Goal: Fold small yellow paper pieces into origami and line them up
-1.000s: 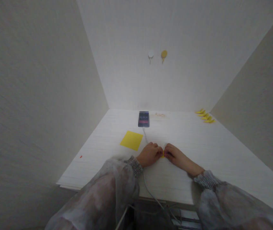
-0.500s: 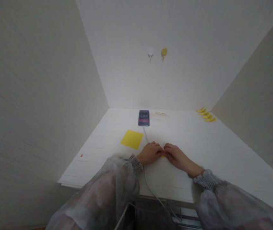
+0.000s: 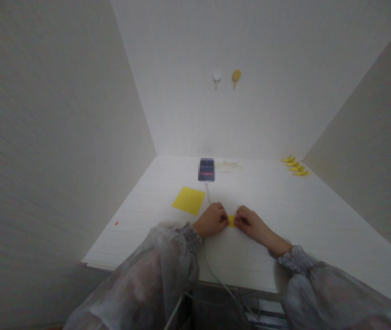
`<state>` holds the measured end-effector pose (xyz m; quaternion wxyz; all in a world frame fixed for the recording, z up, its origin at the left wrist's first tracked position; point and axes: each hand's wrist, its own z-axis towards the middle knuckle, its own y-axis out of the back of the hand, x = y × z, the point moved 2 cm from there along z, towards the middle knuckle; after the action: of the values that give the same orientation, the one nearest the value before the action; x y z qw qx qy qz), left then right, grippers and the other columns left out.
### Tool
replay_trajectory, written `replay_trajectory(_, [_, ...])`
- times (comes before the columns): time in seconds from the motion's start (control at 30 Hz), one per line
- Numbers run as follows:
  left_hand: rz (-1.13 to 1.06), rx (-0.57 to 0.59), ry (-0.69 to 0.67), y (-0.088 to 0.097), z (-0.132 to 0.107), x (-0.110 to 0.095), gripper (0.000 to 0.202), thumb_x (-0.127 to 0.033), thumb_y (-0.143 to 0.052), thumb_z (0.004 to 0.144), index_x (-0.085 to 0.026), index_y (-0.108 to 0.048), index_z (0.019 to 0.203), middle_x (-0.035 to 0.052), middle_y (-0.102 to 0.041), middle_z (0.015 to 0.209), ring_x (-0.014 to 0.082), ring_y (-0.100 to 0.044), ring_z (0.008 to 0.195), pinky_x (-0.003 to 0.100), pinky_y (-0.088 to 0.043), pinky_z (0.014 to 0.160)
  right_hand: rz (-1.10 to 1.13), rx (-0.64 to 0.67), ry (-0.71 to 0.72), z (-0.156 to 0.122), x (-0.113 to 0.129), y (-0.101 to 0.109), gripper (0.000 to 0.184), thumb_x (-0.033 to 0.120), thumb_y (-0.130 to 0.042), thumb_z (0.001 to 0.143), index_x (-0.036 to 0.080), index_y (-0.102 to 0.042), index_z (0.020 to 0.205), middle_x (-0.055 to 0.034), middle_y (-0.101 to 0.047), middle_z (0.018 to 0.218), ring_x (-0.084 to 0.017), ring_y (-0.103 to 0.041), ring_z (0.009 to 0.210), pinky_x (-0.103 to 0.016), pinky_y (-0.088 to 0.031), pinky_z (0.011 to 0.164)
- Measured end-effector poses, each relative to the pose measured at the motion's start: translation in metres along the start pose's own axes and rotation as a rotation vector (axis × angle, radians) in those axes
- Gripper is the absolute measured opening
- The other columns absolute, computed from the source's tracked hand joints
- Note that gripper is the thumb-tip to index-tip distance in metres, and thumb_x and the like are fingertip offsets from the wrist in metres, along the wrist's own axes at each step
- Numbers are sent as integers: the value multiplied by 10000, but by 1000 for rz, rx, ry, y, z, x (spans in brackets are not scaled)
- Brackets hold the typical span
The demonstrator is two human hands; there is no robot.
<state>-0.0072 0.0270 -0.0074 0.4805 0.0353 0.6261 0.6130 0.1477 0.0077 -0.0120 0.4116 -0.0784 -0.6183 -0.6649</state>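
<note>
Between my two hands, low over the white table, is a small piece of folded yellow paper (image 3: 231,221). My left hand (image 3: 212,220) pinches its left end, fingers pressed together. At its right end, the fingertips of my right hand (image 3: 248,222) are closed on it. Most of the paper is covered by the fingers, so its full shape is hidden. A flat yellow paper sheet (image 3: 189,200) lies on the table to the left of my left hand.
Several folded yellow paper pieces (image 3: 295,166) stand in a row at the back right. A phone (image 3: 206,169) lies near the back wall, its white cable (image 3: 212,270) passing under my left wrist. Two hooks, one white (image 3: 216,77) and one yellow (image 3: 236,76), are on the wall.
My left hand has shifted slightly left, away from my right hand. More of the yellow folded paper shows between them. The right hand stays nearly in place.
</note>
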Motion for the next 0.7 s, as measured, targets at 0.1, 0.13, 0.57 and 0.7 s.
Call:
replay_trajectory(0.1, [0,1,3,-1,1,1,94,-178,-540,671,-127,-617,691,66,-543,800,155,-485,805,263,-397,760,3,4,-43,2,-1,-2,134,135,-499,695,165,-486,566,-15,-460,682,-116,-437,587,-233,-351,524])
replay_trajectory(0.13, [0,1,4,-1,2,1,93,-177,-540,669,-128,-617,685,66,-543,797,154,-485,803,263,-397,759,4,7,-58,2,-2,-3,133,130,-503,688,165,-485,562,-15,-460,685,-116,-437,589,-234,-351,528])
replay_trajectory(0.57, [-20,14,52,0,2,2,67,-168,-560,633,-127,-613,635,58,-543,773,144,-491,770,245,-409,718,130,96,-94,5,-19,-9,137,173,-511,691,165,-477,559,-10,-445,728,-112,-440,619,-230,-358,545])
replay_trajectory(0.7, [-26,24,70,1,3,1,64,-163,-560,627,-122,-610,624,60,-543,765,144,-493,766,247,-409,721,61,74,-152,6,-18,-12,122,146,-521,669,166,-467,561,-9,-449,724,-115,-445,619,-233,-358,551])
